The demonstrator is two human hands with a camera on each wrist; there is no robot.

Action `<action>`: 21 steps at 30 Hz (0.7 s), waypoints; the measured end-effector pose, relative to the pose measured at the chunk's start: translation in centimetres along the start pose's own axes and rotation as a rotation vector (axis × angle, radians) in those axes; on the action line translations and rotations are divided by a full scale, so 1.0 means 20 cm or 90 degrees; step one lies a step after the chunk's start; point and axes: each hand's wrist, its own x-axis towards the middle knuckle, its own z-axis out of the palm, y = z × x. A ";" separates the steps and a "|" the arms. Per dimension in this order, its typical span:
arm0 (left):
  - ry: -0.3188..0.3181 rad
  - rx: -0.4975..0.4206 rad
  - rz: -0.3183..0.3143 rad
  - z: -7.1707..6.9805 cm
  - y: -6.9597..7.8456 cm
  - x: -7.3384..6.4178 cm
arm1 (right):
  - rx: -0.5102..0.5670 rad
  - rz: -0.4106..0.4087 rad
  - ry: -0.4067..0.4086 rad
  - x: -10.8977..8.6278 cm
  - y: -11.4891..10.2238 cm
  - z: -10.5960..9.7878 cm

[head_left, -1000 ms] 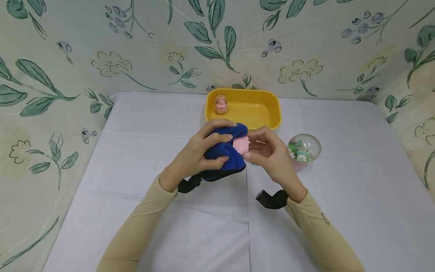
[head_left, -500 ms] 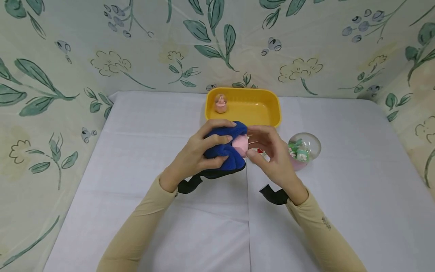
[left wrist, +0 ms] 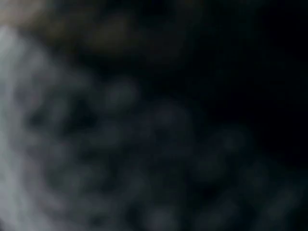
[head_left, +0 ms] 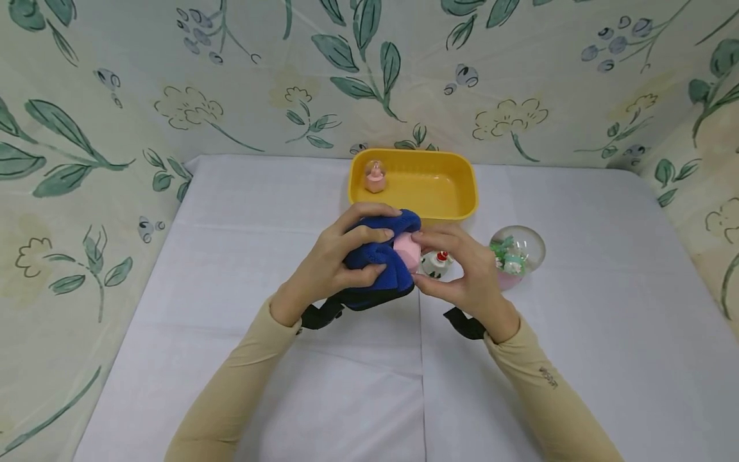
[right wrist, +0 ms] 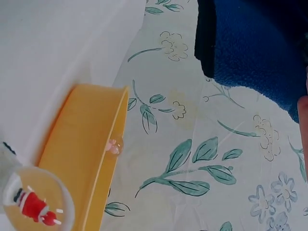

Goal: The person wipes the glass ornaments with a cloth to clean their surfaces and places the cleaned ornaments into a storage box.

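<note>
My left hand (head_left: 331, 260) grips a folded blue fleecy cloth (head_left: 398, 274) with a black edge, wrapped around a pink faceted piece (head_left: 407, 251). The cloth hides the rest of that piece. The right hand (head_left: 478, 273) pinches the piece's exposed end between thumb and fingers. Part of the cloth hangs at the upper right of the right wrist view, a fingertip beside it. Just behind the right fingers stands a small snow globe (head_left: 435, 264) with a red-and-white figure. The left wrist view is dark and blurred, filled by a close fuzzy surface.
At the back of the white-covered table (head_left: 260, 205) is a yellow tray (head_left: 447, 192), with a small pink globe (head_left: 375, 178) at its left end. A larger snow globe (head_left: 516, 256) with green figures lies tilted right of my right hand. A floral cloth (head_left: 242, 77) hangs behind.
My right fingers loosened from the pink piece, then closed on it again. The piece turned slightly. The red-figured snow globe has come into view behind the right fingers. The left hand has barely moved.
</note>
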 end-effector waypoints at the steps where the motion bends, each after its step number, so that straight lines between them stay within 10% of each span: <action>1: -0.001 -0.002 0.000 0.00 0.00 0.00 | 0.011 -0.001 0.001 0.00 0.00 0.00; 11: -0.013 -0.004 0.017 0.01 -0.01 0.00 | 0.217 0.119 0.025 -0.02 0.01 0.01; 21: -0.032 -0.009 0.011 0.02 -0.02 0.00 | 0.297 0.378 0.064 -0.03 -0.03 0.00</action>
